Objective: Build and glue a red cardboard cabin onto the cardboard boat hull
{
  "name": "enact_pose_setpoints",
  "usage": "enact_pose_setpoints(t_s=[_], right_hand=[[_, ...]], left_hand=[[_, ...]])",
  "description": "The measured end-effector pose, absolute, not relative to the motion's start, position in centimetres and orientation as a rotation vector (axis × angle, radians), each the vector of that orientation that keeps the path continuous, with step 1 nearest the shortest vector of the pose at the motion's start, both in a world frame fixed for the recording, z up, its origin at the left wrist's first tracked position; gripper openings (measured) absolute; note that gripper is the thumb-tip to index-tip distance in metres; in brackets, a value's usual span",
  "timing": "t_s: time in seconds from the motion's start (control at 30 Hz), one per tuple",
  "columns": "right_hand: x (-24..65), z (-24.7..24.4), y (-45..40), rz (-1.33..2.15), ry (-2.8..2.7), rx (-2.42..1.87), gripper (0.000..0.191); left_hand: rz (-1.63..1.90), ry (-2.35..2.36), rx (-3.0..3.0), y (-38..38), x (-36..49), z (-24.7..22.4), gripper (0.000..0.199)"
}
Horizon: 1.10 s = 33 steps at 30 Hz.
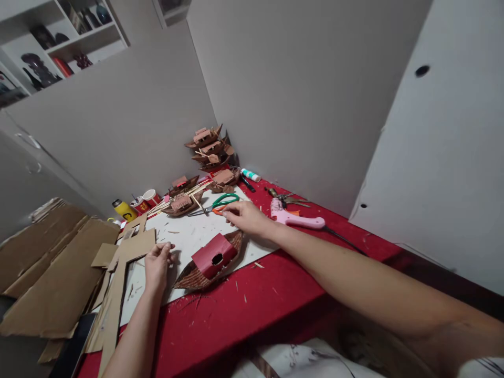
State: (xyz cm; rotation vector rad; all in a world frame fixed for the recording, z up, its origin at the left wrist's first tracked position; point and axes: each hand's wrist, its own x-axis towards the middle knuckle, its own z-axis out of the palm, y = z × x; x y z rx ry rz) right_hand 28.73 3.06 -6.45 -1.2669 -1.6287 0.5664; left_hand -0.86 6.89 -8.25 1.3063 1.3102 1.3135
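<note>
A brown model boat with a red cabin (214, 255) lies near the front edge of the white board (157, 231), a dark hole in its cabin side. Just left of the boat, my left hand (158, 261) hovers with its fingers bent together; anything between them is too small to make out. My right hand (244, 216) is beyond the boat's right end, its fingertips pinched at the orange tool (218, 210); whether they grip it is unclear. Green-handled scissors (226, 200) lie right behind that tool.
Several finished boats (208, 147) are stacked in the back corner. A pink glue gun (299, 219) rests on the red cloth (244, 310) at right. Cardboard sheets (59, 262), a yellow bottle (125, 210) and red cups (151, 198) are at left. A glue stick (251, 175) lies at the back.
</note>
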Motion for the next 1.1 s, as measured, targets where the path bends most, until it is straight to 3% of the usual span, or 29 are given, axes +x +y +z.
enact_pose_setpoints(t_s=[0.37,0.57,0.73,1.0,1.1], right_hand=[[27.2,-6.7,2.0,0.518,-1.718,-1.357,0.019],[27.6,-7.6,2.2,0.597,-1.751,-1.41,0.019],[27.9,-7.9,2.4,0.668,-1.782,-1.407,0.025],[28.1,-8.2,2.0,0.647,-1.908,-1.437,0.033],[29.0,-8.2,1.9,0.708,-1.896,-1.508,0.031]], left_hand=[[1.218,1.219,1.289,6.5,-0.1,-8.0,0.052],[1.18,1.207,1.341,7.0,-0.3,-8.2,0.033],[1.145,1.224,1.401,6.8,-0.1,-8.2,0.029],[1.123,1.226,1.421,5.8,0.3,-8.4,0.053],[1.136,1.218,1.418,5.7,0.3,-8.9,0.052]])
